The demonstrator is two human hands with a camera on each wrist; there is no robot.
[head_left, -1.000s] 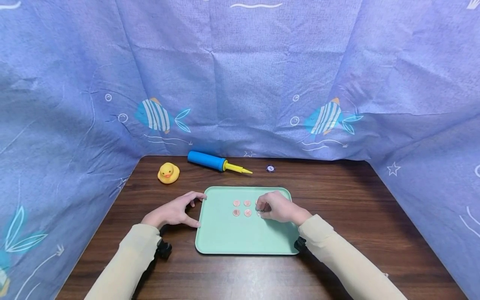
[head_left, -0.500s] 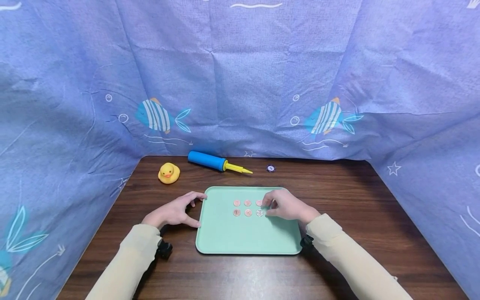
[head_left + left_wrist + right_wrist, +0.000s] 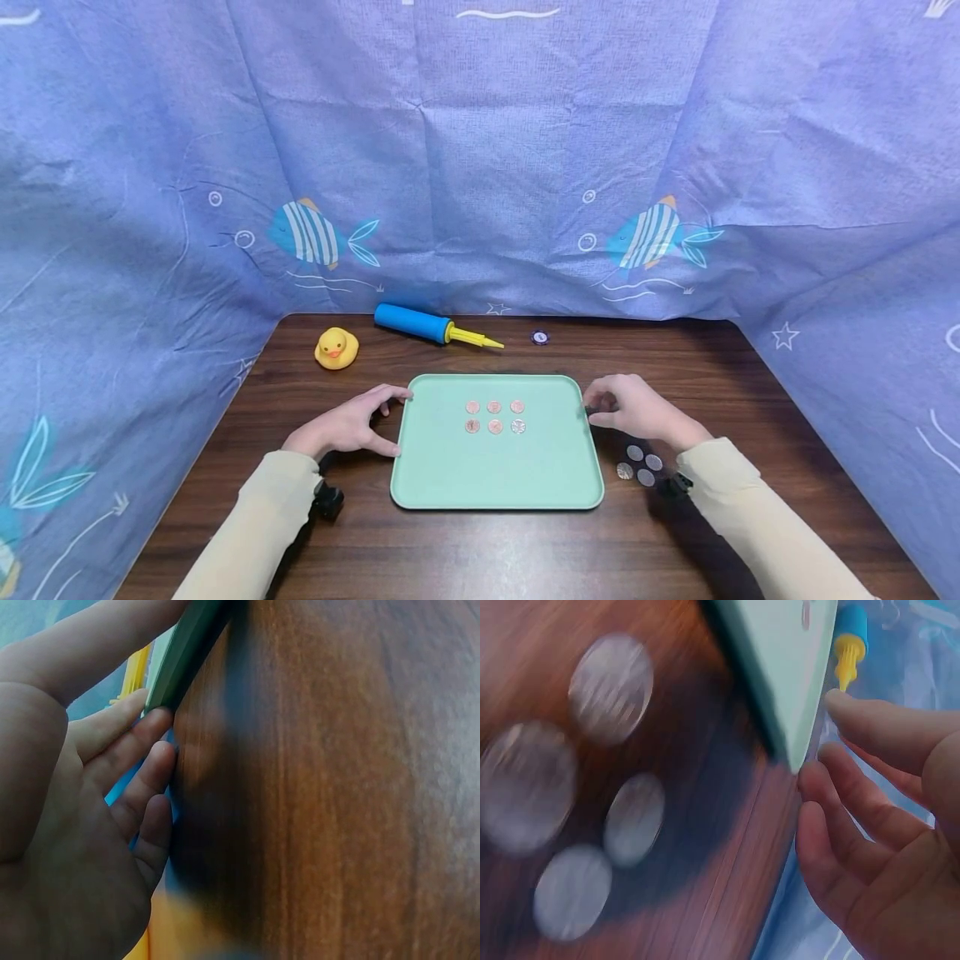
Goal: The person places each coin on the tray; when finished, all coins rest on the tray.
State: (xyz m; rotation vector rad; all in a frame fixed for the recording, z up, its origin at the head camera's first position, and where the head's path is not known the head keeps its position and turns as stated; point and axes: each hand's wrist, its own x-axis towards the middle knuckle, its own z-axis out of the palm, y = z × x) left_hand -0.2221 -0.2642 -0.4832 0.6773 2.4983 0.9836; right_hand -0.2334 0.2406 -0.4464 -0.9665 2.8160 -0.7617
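Blue cloth (image 3: 495,167) printed with striped fish fills the upper part of the frame, behind a dark wood-grain table (image 3: 480,554); at the table's upper left sits a yellow duck (image 3: 336,348), with a blue pump (image 3: 411,321) right of it and a small round chip (image 3: 540,337) at upper centre. Near the centre lies a pale green tray (image 3: 495,479); on it, in two rows of three, are five copper-coloured coins (image 3: 494,407) and one silvery coin (image 3: 518,427), at the lower right of the group. Left hand (image 3: 345,423) touches the tray's left edge, thumb and fingers spread apart; right hand (image 3: 637,407) is at the right edge, fingers bent, thumb apart from them, though contact is hard to tell; four silvery discs (image 3: 635,452) lie on the table below it.
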